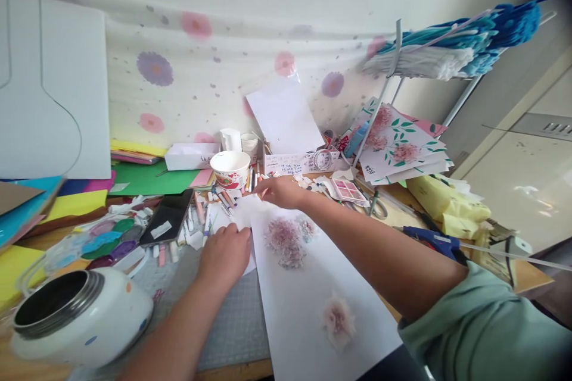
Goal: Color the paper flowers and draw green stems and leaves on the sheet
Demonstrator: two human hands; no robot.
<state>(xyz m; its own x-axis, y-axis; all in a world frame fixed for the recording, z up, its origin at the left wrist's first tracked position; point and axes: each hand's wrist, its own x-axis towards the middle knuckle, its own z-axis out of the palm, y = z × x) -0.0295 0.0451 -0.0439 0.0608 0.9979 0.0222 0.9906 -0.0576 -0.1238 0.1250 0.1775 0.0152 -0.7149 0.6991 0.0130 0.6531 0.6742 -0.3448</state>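
A long white paper (295, 321) with pink, frilly flower shapes (286, 241) lies before me, one more pale pink flower (338, 321) near its lower end. Beside its left edge is a smaller white sheet (247, 209). My left hand (227, 252) is closed, fingers curled and resting on that smaller sheet; what they hold, if anything, is hidden. Stretched across the long paper, my right hand (282, 191) has its fingertips pinched at the small sheet's far edge. Several markers (226, 199) lie loose just left of the right fingertips.
A white paper bowl (230, 168) stands behind the markers. To the left are a phone (167, 218), a paint palette (107, 241) and an open white jar (84, 315). A blue glue gun (431, 240) lies right, below a rack of pipe cleaners (447, 41) and flower pictures (404, 143).
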